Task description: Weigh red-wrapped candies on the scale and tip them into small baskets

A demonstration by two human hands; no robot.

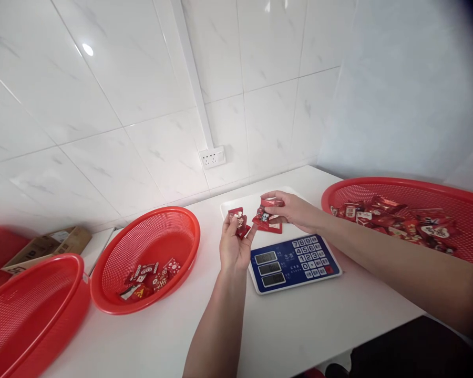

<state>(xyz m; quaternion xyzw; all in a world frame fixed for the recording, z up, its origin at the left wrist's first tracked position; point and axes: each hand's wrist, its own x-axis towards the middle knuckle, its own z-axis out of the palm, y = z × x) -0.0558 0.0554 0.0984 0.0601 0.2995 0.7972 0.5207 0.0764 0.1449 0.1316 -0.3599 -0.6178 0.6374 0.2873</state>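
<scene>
My left hand (235,249) pinches a small red wrapped snack packet (240,223) with white and gold print. Close beside it, my right hand (287,207) grips another red snack packet (262,215), and a shiny red wrapper edge shows between its fingers. Both hands are over the white pan of a weighing scale (256,202). Beneath my right hand, a flat red piece (276,228) lies on the pan, partly covered. In front of the pan is the scale's blue keypad panel (295,263); its display digits are too faint to read.
At right, a large red basket (402,184) holds many red packets, partly behind my right forearm. A round red basket (145,223) on the left holds several packets. Another red basket (31,315) stands at far left, near a cardboard box (73,241). A power socket (212,157) is on the tiled wall.
</scene>
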